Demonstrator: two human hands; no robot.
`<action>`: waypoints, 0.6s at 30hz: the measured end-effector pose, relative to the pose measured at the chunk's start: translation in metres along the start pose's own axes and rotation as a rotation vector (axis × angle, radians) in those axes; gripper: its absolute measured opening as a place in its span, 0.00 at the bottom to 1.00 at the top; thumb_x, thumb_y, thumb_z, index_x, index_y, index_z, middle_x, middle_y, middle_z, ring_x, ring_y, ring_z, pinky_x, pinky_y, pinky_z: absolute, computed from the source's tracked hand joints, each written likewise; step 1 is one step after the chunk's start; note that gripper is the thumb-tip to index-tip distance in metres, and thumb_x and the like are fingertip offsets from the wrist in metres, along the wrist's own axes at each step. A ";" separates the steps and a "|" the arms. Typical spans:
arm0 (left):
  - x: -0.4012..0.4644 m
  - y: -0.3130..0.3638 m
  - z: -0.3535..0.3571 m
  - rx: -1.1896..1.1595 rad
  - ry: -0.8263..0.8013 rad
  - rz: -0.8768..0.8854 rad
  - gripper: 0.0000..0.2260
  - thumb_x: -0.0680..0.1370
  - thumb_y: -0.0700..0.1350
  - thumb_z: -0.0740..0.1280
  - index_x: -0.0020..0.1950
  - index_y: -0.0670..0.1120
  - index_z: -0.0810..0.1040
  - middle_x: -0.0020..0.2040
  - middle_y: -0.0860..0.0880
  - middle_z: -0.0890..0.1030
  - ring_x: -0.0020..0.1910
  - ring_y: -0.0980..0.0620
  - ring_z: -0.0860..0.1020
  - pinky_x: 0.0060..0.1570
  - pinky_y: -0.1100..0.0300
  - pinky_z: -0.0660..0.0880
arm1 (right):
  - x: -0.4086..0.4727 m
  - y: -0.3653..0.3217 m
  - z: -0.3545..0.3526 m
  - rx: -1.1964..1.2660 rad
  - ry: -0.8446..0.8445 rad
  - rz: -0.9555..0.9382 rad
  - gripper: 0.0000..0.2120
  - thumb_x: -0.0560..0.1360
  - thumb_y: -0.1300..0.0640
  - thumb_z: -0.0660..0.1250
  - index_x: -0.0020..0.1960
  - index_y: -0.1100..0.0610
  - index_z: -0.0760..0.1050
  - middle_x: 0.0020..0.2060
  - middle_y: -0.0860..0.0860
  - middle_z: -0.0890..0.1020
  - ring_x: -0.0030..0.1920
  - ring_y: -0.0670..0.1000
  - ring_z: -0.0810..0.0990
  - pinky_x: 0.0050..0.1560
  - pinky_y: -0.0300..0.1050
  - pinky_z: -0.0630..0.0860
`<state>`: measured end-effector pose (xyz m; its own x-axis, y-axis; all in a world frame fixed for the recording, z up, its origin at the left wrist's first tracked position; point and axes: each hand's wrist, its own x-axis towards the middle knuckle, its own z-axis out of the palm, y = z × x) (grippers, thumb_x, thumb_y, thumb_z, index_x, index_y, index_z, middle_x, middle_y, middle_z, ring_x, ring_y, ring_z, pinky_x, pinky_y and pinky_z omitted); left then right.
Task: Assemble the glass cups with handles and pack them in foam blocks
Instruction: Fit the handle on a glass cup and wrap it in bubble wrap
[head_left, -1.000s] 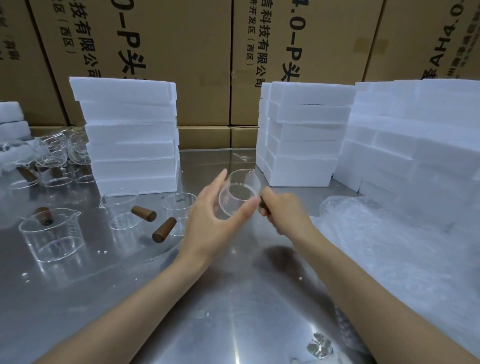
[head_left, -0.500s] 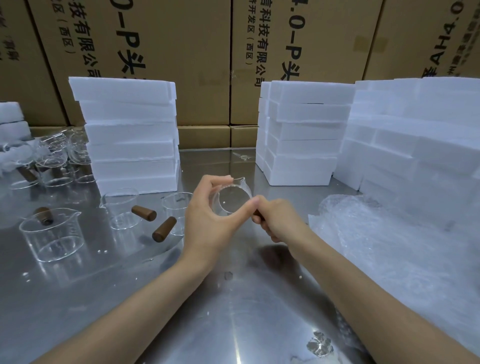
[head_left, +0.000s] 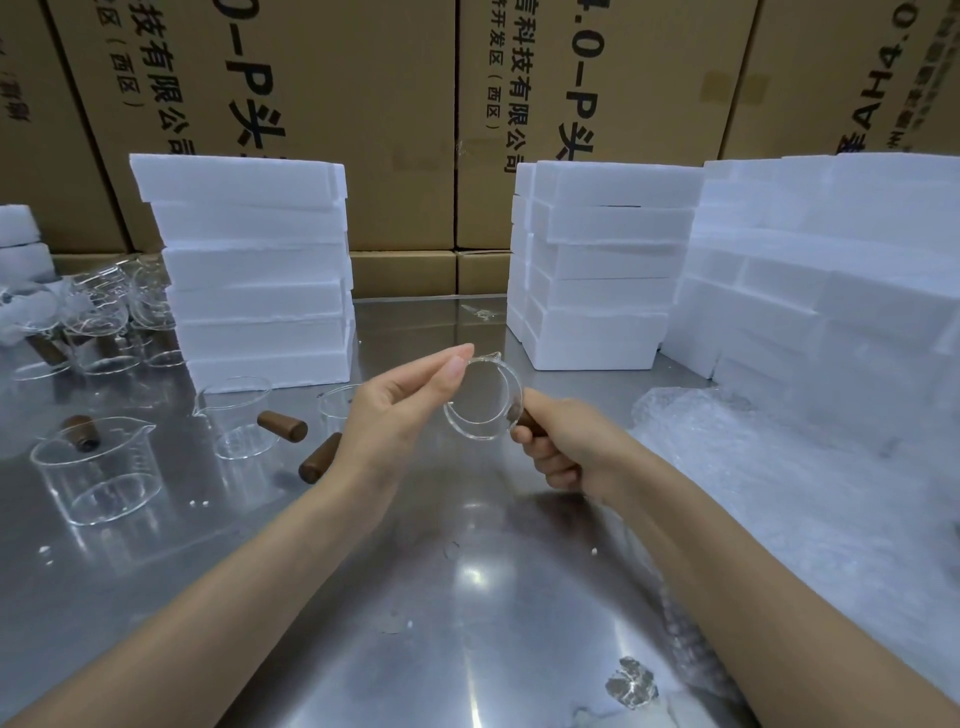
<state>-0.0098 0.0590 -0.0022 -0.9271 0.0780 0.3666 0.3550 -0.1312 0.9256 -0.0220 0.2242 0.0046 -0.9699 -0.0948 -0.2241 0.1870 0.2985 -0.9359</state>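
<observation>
Sitting at nine o'clock on the steel table (head_left: 467, 597), a finished spouted cup (head_left: 91, 470) waits with its brown handle behind it, and further back at ten o'clock a cluster of glassware (head_left: 98, 312) crowds beside the left foam stack (head_left: 249, 270). Two more cups, one spouted (head_left: 236, 415) and one half hidden by the wrist (head_left: 337, 408), stand with loose wooden handles (head_left: 283, 427) lying just beside them, one handle (head_left: 319, 457) close to the left forearm.

At the centre, the left hand (head_left: 395, 415) pinches the rim of the glass cup (head_left: 480, 397) between thumb and fingertips, holding it tipped on its side in the air, mouth toward the camera. At three o'clock of the cup, the right hand (head_left: 558, 449) is curled tight round a brown wooden handle (head_left: 522, 421) that meets the cup's wall; the joint itself is hidden, so I cannot tell how far it is seated.

Judging from this, the handle is being fixed on. The risks: a light rim pinch on smooth glass could slip under twisting, dropping the cup on steel; forcing the handle askew could crack the glass stub. At two o'clock the foam blocks (head_left: 597, 270) and plastic wrap (head_left: 779, 493) await packing.
</observation>
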 end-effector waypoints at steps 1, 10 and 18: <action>0.000 0.000 -0.002 -0.003 -0.028 -0.002 0.18 0.68 0.54 0.70 0.55 0.51 0.83 0.55 0.56 0.83 0.60 0.61 0.77 0.60 0.63 0.69 | 0.000 0.000 -0.001 0.029 -0.025 0.014 0.19 0.75 0.50 0.56 0.26 0.51 0.64 0.20 0.44 0.57 0.19 0.45 0.52 0.20 0.34 0.50; 0.003 0.009 -0.009 0.116 -0.189 0.072 0.28 0.63 0.49 0.75 0.64 0.51 0.77 0.58 0.57 0.82 0.61 0.61 0.77 0.60 0.68 0.72 | -0.004 -0.001 -0.003 0.183 -0.162 0.097 0.24 0.75 0.41 0.59 0.24 0.51 0.66 0.20 0.44 0.56 0.19 0.43 0.51 0.18 0.33 0.50; -0.005 0.004 0.001 0.371 -0.077 0.258 0.27 0.62 0.51 0.78 0.59 0.52 0.74 0.56 0.59 0.80 0.59 0.63 0.76 0.57 0.70 0.70 | -0.004 0.001 0.005 0.132 -0.094 0.038 0.22 0.74 0.47 0.57 0.23 0.51 0.65 0.20 0.44 0.57 0.19 0.45 0.52 0.18 0.34 0.51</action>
<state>-0.0033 0.0595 -0.0006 -0.7963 0.1641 0.5822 0.6049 0.2057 0.7693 -0.0169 0.2199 0.0033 -0.9442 -0.1759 -0.2784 0.2479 0.1769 -0.9525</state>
